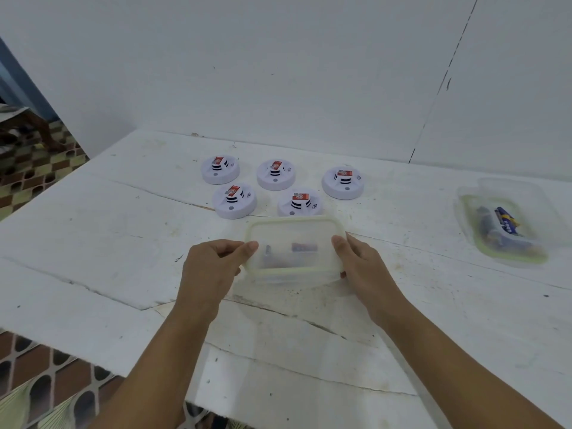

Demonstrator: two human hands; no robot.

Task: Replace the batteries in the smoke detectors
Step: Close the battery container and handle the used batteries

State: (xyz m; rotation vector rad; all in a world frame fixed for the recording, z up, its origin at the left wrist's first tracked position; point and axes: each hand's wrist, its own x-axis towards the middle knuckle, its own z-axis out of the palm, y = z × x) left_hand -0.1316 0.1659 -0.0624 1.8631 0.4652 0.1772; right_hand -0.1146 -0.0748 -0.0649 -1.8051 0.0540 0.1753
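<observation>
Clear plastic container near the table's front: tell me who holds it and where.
Both hands hold the container: left hand grips its left end, right hand its right end.

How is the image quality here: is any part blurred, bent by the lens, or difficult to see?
Head view: soft, even light and faint shadows; the table edges bow from wide-angle distortion; the right container is smeared near the frame edge; the cloudy lid of the held container blurs its contents.

Two bare forearms are seen coming up from the bottom edge, no sleeves worn on either. The left hand [213, 267] and the right hand [362, 267] are left uncovered: no gloves, rings, watch or wristband can be made out.
</observation>
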